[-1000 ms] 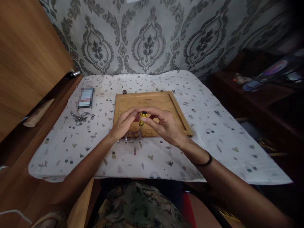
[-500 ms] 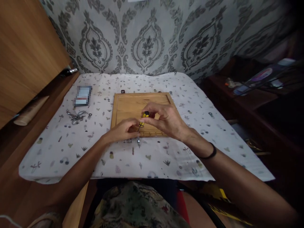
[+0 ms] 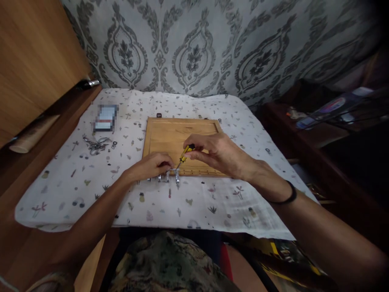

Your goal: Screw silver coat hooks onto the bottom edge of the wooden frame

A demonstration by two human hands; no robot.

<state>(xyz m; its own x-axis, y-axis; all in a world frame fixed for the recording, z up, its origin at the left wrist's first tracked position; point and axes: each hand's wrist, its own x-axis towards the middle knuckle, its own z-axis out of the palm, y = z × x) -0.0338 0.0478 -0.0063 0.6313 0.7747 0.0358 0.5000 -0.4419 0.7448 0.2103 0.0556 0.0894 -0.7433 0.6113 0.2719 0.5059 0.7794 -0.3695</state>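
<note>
My right hand (image 3: 217,156) is closed around the yellow and black handle of a small screwdriver (image 3: 185,154), which slants down to the left. Its tip meets a shiny metal hook (image 3: 177,175) on the near edge of a framed wooden board (image 3: 170,134). Just left of the tip is my left hand (image 3: 154,164), its fingers curled together at the board's edge; whatever they pinch is hidden. More metal hooks (image 3: 167,176) stick out past that edge below my left hand, in a row with the first.
A heap of metal hooks (image 3: 95,144) lies on the patterned cloth (image 3: 188,211), below a blurred phone (image 3: 105,117). A small black hanger (image 3: 159,115) shows at the board's far edge. Wooden furniture (image 3: 36,61) borders the left; a bottle (image 3: 334,107) lies at right.
My right hand has shifted slightly right and the screwdriver now leans more. My left hand has drawn a little left, uncovering more of the hooks. The view has tilted slightly.
</note>
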